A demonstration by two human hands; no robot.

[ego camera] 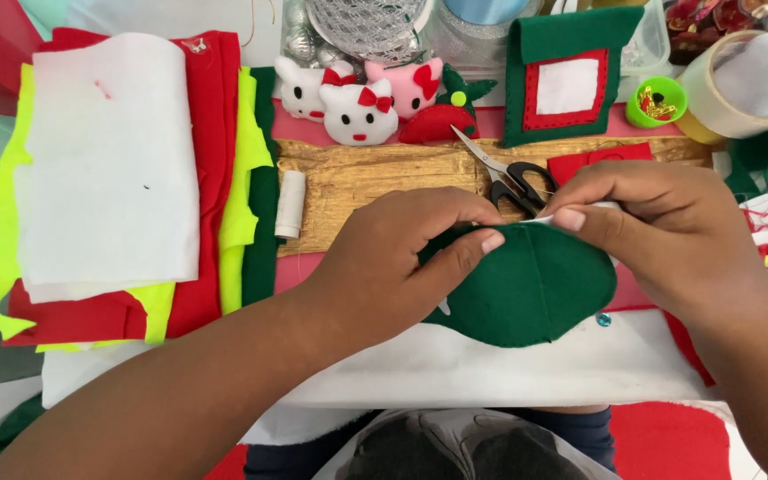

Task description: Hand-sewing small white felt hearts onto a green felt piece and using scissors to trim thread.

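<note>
- The left hand [384, 267] pinches the top edge of a rounded green felt piece [526, 289], its fingers closed on the cloth with the thumb on top; the piece lies low in the middle of the surface, over a white cloth [491, 369].
- The right hand [660, 231] grips the same edge from the other side, fingers closed on it and on a thin white strip [548, 216] (whether a needle sits between the fingertips is too small to tell).
- Risk, as I judge it: the felt is soft and limp, so an uneven pull between the two hands could slide the layers out of line or pucker the edge.
- The scissors [508, 178] lie just behind the hands, blades open and pointing away; a backward jolt of a knuckle could meet them.
- A small blue gem [604, 319] rests just beside the felt's lower right edge and could be brushed off.
- Textures: the felt is matt and fuzzy; the stack of fabric sheets [117, 178] at left is white, red and neon yellow, flat with ragged cuts; the gold strip [384, 178] is crinkled and shiny.
- The plush cat heads [362, 98] are round and stuffed, and the white thread spool [291, 204] is a smooth cylinder.
</note>
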